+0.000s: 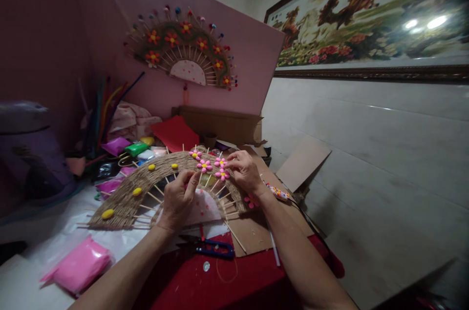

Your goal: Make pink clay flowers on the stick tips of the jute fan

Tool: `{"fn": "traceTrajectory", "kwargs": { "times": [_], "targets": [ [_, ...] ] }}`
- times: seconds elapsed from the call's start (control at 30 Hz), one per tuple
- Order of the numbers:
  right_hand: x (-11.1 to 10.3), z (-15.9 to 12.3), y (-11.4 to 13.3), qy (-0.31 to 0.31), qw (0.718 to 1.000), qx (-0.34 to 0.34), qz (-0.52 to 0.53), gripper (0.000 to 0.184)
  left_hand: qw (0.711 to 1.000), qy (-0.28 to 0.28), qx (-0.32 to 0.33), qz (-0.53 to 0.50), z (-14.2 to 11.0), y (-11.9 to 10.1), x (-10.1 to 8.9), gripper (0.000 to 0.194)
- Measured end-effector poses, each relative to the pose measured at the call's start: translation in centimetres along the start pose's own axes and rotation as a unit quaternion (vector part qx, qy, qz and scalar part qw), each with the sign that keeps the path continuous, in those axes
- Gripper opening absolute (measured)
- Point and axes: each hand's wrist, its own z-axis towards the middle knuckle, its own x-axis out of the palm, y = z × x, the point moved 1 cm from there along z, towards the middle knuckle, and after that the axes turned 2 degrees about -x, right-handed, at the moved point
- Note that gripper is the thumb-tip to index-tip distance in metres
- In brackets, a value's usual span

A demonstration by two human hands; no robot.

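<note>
A half-round fan [124,200] wrapped in brown twine lies on the table, with thin wooden sticks as ribs. Pink clay flowers [204,166] with yellow centres sit on its upper right part. Bare yellow clay ovals [137,192] dot its left side. At the fan's inner edge, my left hand [178,200] is closed, thumb and forefinger together; what they hold, if anything, cannot be made out. My right hand [245,172] is closed too, its fingertips against the right-hand pink flowers. Whether a petal is between those fingers is hidden. A dotted white half-circle [205,206] fills the fan's base.
Blue-handled thread snips [216,248] lie on the red cloth [183,280] in front. A pink clay packet [78,265] rests at front left. More coloured clay packets [116,146] pile up behind. A finished fan [183,49] hangs on the pink board. Cardboard [289,217] lies right.
</note>
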Motion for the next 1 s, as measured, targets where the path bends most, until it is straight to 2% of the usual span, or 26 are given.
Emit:
{"fn": "traceTrajectory", "kwargs": {
  "times": [0.4,0.6,1.0],
  "targets": [
    [0.29,-0.23,-0.05,0.015,1.000,-0.018,0.014,0.032,1.000,0.001,0.003,0.008,-0.04,-0.09,-0.04,0.027],
    [0.24,-0.15,0.30,0.042,0.999,-0.028,0.018,0.035,1.000,0.001,0.006,0.007,-0.02,-0.05,0.07,0.026],
    [0.38,-0.29,0.15,0.031,0.998,-0.041,0.021,0.038,0.999,-0.010,0.021,0.023,-0.07,0.32,0.38,0.020]
  ]
}}
